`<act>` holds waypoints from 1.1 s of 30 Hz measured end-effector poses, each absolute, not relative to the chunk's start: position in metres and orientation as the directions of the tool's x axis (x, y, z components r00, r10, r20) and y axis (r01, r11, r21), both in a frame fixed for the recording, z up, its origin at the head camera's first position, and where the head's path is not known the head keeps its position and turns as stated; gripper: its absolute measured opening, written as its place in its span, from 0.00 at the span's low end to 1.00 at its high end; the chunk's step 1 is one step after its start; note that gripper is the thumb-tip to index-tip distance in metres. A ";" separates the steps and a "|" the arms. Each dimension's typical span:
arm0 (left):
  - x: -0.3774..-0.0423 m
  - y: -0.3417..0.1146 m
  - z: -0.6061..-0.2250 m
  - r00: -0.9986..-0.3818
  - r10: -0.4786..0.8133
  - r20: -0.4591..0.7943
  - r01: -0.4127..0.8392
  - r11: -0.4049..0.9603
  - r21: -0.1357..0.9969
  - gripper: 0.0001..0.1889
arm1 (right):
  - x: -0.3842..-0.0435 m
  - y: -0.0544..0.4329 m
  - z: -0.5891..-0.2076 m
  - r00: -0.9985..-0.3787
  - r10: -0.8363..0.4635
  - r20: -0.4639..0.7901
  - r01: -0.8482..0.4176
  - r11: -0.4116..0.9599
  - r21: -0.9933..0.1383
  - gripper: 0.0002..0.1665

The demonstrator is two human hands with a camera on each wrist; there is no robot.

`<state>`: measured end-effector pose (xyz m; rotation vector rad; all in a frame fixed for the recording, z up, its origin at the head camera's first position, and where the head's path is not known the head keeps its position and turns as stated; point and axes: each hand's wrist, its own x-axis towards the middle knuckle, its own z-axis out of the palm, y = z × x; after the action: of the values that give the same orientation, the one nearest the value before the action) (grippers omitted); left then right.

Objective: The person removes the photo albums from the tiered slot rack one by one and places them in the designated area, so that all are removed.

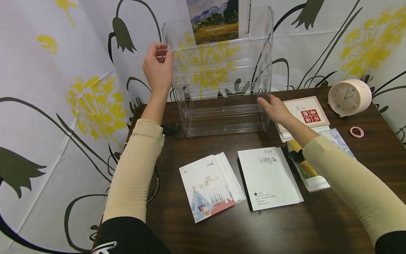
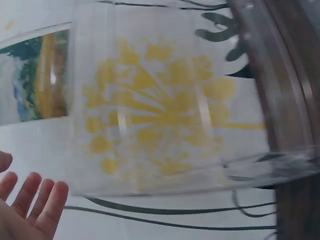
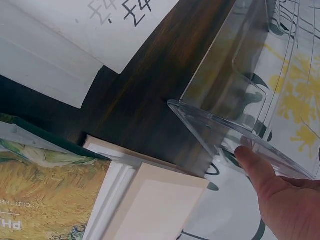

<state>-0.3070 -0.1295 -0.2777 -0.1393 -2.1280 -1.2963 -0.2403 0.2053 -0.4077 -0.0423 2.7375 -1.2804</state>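
A clear plastic tiered rack (image 1: 222,111) stands on the table against the patterned curtain. In its top tier sits a photo album (image 1: 215,26) with a painted landscape cover. My left hand (image 1: 159,68) is at the rack's upper left edge; in the left wrist view its fingers (image 2: 56,202) are loosely extended beside the corner. Lower down on the opposite side, my right hand (image 1: 276,108) grips the rack's side wall, thumb (image 3: 250,162) against the clear panel and the other fingers mostly hidden. The lower tiers look see-through down to the table.
Two stacks of white booklets, one with a tent drawing (image 1: 207,192) and one plainer (image 1: 269,180), lie in front. Right of them are a painted-cover album (image 1: 306,173) and pale booklets (image 1: 306,106). A pink alarm clock (image 1: 349,97) and a pink ring (image 1: 356,132) are farther right.
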 end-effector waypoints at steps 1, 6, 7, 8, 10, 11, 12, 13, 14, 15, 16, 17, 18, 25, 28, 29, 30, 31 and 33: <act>-0.309 -0.125 -0.271 -0.802 -0.211 0.558 0.396 0.512 0.762 0.10 | -0.240 0.205 -0.408 -0.992 -0.075 -0.098 0.028 0.640 -0.768 0.37; -0.324 -0.108 -0.249 -0.842 -0.102 0.529 0.392 0.558 0.731 0.16 | -0.241 0.206 -0.408 -0.991 -0.076 -0.107 0.034 0.638 -0.769 0.38; -0.327 -0.105 -0.247 -0.848 -0.075 0.524 0.394 0.573 0.718 0.18 | -0.241 0.206 -0.408 -0.992 -0.077 -0.104 0.031 0.641 -0.767 0.38; -0.330 -0.103 -0.245 -0.855 -0.050 0.517 0.394 0.586 0.708 0.20 | -0.242 0.207 -0.408 -0.992 -0.076 -0.104 0.031 0.643 -0.765 0.38; -0.336 -0.098 -0.243 -0.865 -0.011 0.501 0.393 0.605 0.692 0.24 | -0.242 0.207 -0.409 -0.991 -0.075 -0.107 0.033 0.645 -0.764 0.38; -0.338 -0.097 -0.241 -0.871 0.003 0.491 0.394 0.603 0.694 0.26 | -0.242 0.207 -0.409 -0.991 -0.076 -0.110 0.035 0.644 -0.764 0.38; -0.340 -0.095 -0.239 -0.877 0.016 0.481 0.395 0.593 0.701 0.27 | -0.242 0.207 -0.409 -0.991 -0.077 -0.112 0.036 0.646 -0.762 0.38; -0.341 -0.094 -0.237 -0.882 0.032 0.471 0.400 0.580 0.710 0.29 | -0.242 0.207 -0.408 -0.990 -0.076 -0.115 0.039 0.646 -0.762 0.39; -0.343 -0.092 -0.236 -0.888 0.048 0.457 0.401 0.569 0.718 0.30 | -0.242 0.207 -0.408 -0.990 -0.076 -0.120 0.043 0.646 -0.762 0.39; -0.344 -0.091 -0.234 -0.892 0.065 0.447 0.404 0.557 0.726 0.31 | -0.241 0.207 -0.408 -0.989 -0.076 -0.124 0.046 0.646 -0.762 0.40; -0.345 -0.089 -0.233 -0.899 0.081 0.430 0.402 0.541 0.739 0.33 | -0.241 0.206 -0.407 -0.989 -0.076 -0.127 0.048 0.646 -0.762 0.40; -0.346 -0.087 -0.232 -0.907 0.097 0.410 0.397 0.522 0.755 0.34 | -0.241 0.206 -0.407 -0.989 -0.077 -0.128 0.048 0.646 -0.762 0.40; -0.348 -0.086 -0.231 -0.915 0.113 0.388 0.389 0.505 0.770 0.35 | -0.241 0.206 -0.407 -0.989 -0.077 -0.128 0.049 0.645 -0.762 0.40; -0.357 -0.072 -0.228 -0.906 0.159 0.393 0.424 0.365 0.829 0.37 | -0.242 0.206 -0.404 -0.987 -0.074 -0.141 0.061 0.645 -0.762 0.41; -0.359 -0.069 -0.227 -0.893 0.153 0.423 0.449 0.359 0.819 0.36 | -0.242 0.206 -0.403 -0.986 -0.069 -0.150 0.071 0.646 -0.760 0.42; -0.359 -0.068 -0.226 -0.894 0.148 0.423 0.447 0.366 0.817 0.35 | -0.241 0.206 -0.403 -0.986 -0.069 -0.154 0.073 0.646 -0.760 0.42; -0.359 -0.067 -0.225 -0.896 0.143 0.420 0.442 0.368 0.818 0.34 | -0.241 0.206 -0.403 -0.985 -0.069 -0.156 0.075 0.647 -0.759 0.42; -0.359 -0.065 -0.224 -0.902 0.136 0.409 0.429 0.370 0.824 0.33 | -0.241 0.207 -0.403 -0.985 -0.067 -0.162 0.080 0.647 -0.758 0.42; -0.360 -0.061 -0.220 -0.921 0.115 0.373 0.388 0.369 0.844 0.31 | -0.239 0.208 -0.400 -0.983 -0.065 -0.173 0.091 0.646 -0.758 0.42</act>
<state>-0.3596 -0.0614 -0.2200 -0.4474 -2.3805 -1.5721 -0.2392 0.2083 -0.4005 0.0213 2.6791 -1.2490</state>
